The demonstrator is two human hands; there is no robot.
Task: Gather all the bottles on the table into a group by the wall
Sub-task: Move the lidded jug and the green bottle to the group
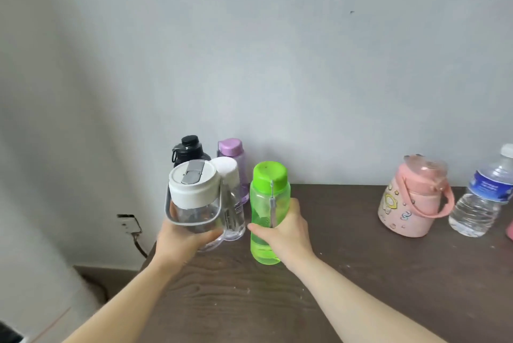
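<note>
Two hands busy: the left hand (184, 234) has its fingers clenched under a clear bottle with a white lid (194, 204), and the right hand (283, 227) has its fingers wrapped round the green bottle (268, 204).
Group by the wall: a black bottle (188, 148), a purple bottle (231, 154) and a clear bottle with a white cap (231, 201) stand close together at the left end of the bench (347, 273).
Held bottles: both are upright, just in front of that group; the green one's base looks to be on or nearly on the bench, while I cannot tell whether the white-lidded one is lifted or resting.
Left to fetch: a pink jug (410, 198) and a plastic water bottle (483, 192) stand well apart to the right, near the wall but away from the group; something pink shows at the right edge, too cropped to name.
Doing this step well: I judge it best to keep both bottles vertical, slide or lower them in beside the standing ones without knocking the tall clear bottle, and let go only once each base sits flat.
Risk: the white-lidded bottle is close to the bench's left edge.
</note>
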